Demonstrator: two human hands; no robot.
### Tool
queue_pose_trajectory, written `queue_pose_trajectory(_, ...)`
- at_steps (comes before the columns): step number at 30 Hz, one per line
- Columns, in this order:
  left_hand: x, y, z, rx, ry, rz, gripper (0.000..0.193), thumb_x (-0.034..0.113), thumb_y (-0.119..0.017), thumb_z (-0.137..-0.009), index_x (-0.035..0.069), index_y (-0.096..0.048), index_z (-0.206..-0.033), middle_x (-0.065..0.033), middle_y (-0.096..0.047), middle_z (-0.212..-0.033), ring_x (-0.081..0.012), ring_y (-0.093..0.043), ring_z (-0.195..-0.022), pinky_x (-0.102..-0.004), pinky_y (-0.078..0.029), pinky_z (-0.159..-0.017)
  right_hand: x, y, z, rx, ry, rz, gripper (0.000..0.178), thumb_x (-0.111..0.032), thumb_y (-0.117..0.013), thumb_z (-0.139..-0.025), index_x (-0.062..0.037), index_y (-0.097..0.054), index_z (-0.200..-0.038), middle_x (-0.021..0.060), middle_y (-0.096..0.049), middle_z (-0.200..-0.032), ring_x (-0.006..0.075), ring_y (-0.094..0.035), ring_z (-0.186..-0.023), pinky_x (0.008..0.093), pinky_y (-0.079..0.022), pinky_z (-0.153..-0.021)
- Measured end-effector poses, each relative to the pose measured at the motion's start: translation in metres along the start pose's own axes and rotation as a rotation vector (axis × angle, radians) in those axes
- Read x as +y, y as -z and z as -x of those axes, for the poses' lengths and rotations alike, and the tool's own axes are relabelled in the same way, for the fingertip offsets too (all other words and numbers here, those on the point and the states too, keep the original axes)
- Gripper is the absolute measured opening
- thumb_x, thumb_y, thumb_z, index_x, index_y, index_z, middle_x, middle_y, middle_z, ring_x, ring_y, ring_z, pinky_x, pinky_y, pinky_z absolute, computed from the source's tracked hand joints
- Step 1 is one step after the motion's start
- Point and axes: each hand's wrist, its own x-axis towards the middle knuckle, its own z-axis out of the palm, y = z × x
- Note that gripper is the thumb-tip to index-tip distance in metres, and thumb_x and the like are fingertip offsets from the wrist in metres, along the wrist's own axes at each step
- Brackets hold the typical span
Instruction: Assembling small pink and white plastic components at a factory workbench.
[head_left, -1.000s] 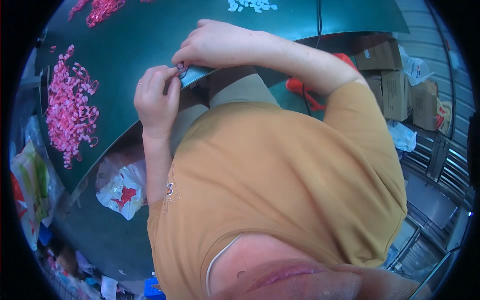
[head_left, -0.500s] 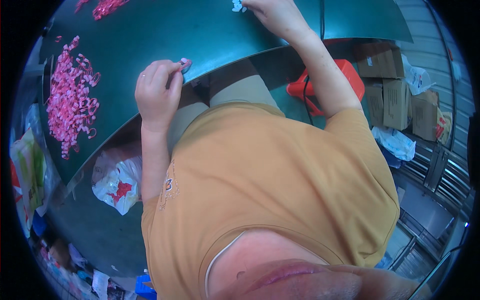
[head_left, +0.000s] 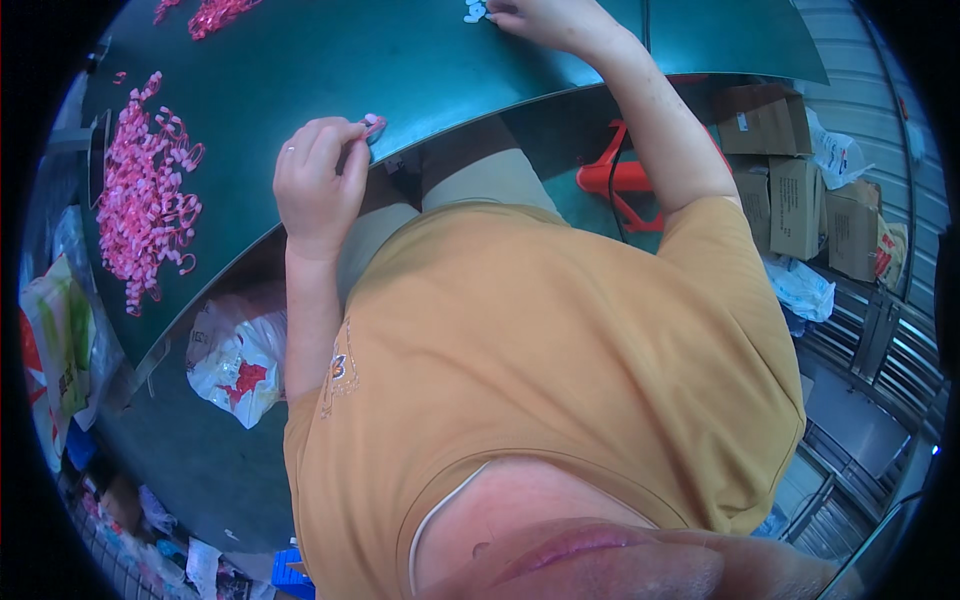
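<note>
My left hand (head_left: 320, 185) is closed near the table's front edge. Its thumb and fingers pinch a small pink hair tie (head_left: 374, 124), whose looped end pokes out past the fingertips. At the far side of the view my right hand (head_left: 550, 22) has its fingers drawn together beside several small pale blue-white pieces (head_left: 475, 12). Whatever those fingertips may hold is too small to make out. On the left of the green table (head_left: 300, 60) lies a large heap of pink hair ties (head_left: 150, 200) with pale pink pieces on them.
Another pink bunch (head_left: 218, 14) lies at the far left. A dark cable (head_left: 645, 25) crosses the table on the right. Beyond the table edge are a red stool (head_left: 630, 178), stacked cardboard boxes (head_left: 795, 205) and a white plastic bag (head_left: 240, 365) beneath the left side.
My right forearm and elbow have swung slightly outward to the right, covering more of the stool. The right fingertips stay by the pale pieces. My left hand has barely shifted.
</note>
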Motion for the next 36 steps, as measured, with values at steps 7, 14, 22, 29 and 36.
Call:
queue_pose_trajectory(7,-0.001,0.0,0.003,-0.005,-0.006,-0.008,0.013,0.002,-0.08,-0.086,0.009,-0.072,-0.093,-0.0047,-0.076,-0.095,-0.0256,-0.073,-0.089,-0.0396,-0.056,-0.081,0.009,0.003,-0.015,-0.118,0.082,0.047,0.018,-0.025,-0.071,-0.095,-0.0106,-0.082,-0.097,0.0155,-0.079,-0.095,0.0357,-0.077,-0.096,0.0509,-0.056,-0.092)
queue_pose_trajectory(14,-0.003,0.001,0.003,0.008,-0.05,-0.008,0.017,-0.001,-0.08,-0.086,0.009,-0.072,-0.098,-0.0059,-0.077,-0.098,-0.023,-0.073,-0.084,-0.0363,-0.056,-0.08,0.004,0.006,-0.016,-0.058,0.194,0.113,0.017,-0.021,-0.07,-0.094,-0.0074,-0.08,-0.095,0.017,-0.077,-0.092,0.0367,-0.076,-0.095,0.0513,-0.057,-0.094)
queue_pose_trajectory(22,-0.006,0.001,0.006,0.005,-0.048,-0.019,0.015,0.0,-0.079,-0.087,0.007,-0.072,-0.098,-0.0064,-0.077,-0.098,-0.0238,-0.074,-0.085,-0.0368,-0.056,-0.081,-0.02,0.014,-0.003,0.044,0.108,0.008,0.016,-0.016,-0.068,-0.089,-0.0028,-0.075,-0.092,0.0188,-0.074,-0.1,0.0361,-0.073,-0.098,0.0477,-0.058,-0.089)
queue_pose_trajectory(29,-0.007,-0.002,0.005,0.024,-0.03,-0.009,0.013,0.0,-0.079,-0.089,0.007,-0.073,-0.099,-0.0068,-0.079,-0.1,-0.0231,-0.076,-0.088,-0.0354,-0.056,-0.083,-0.077,0.002,-0.002,-0.001,0.253,-0.674,0.021,-0.02,-0.069,-0.094,-0.002,-0.079,-0.101,0.0178,-0.075,-0.1,0.0392,-0.073,-0.093,0.0465,-0.059,-0.087)
queue_pose_trajectory(36,-0.007,0.003,0.007,0.016,0.018,0.015,0.013,-0.001,-0.078,-0.089,0.007,-0.074,-0.099,-0.0062,-0.079,-0.101,-0.0217,-0.076,-0.085,-0.0344,-0.058,-0.081,-0.079,0.003,0.0,-0.006,0.339,-0.422,0.018,-0.018,-0.071,-0.093,-0.0029,-0.08,-0.1,0.0183,-0.075,-0.098,0.0401,-0.074,-0.093,0.0484,-0.06,-0.085)
